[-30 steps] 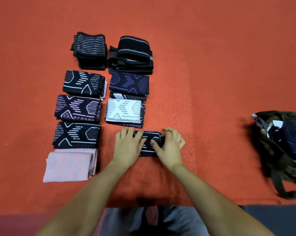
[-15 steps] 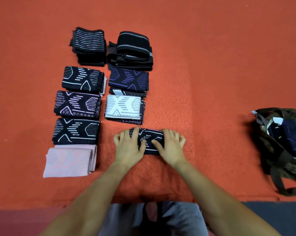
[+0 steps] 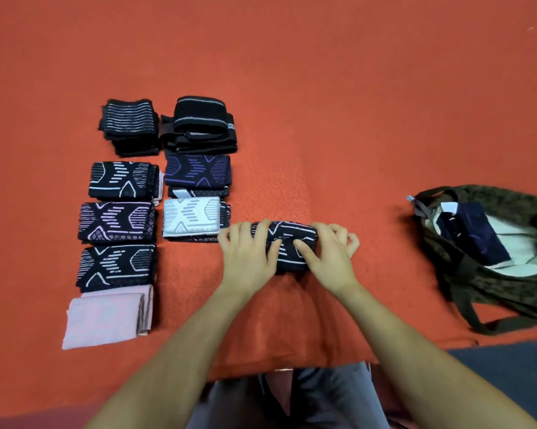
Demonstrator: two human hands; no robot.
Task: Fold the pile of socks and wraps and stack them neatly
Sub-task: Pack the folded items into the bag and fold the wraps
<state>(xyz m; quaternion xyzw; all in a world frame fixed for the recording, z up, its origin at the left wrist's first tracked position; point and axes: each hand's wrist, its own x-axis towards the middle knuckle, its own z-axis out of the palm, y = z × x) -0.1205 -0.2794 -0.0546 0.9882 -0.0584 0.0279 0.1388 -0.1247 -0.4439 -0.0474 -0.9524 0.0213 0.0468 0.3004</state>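
Both hands on one folded black sock (image 3: 287, 243) with pale line pattern, lying on the orange surface (image 3: 323, 119) near its front edge, about mid-width. Left hand (image 3: 248, 255): grip narrow, fingers curled over the sock's left end, thumb on top. Right hand (image 3: 329, 255): grip likewise curled round the right end, thumb pressed onto the top face.

Left part of surface: two columns of folded pieces. Nearest the held sock, a white patterned sock (image 3: 191, 216) on a dark one, just beside the left hand. Pink folded piece (image 3: 103, 320) closest to the front-left. Black banded wrap (image 3: 199, 122) heads the right column.

Right edge: open dark bag (image 3: 493, 274).
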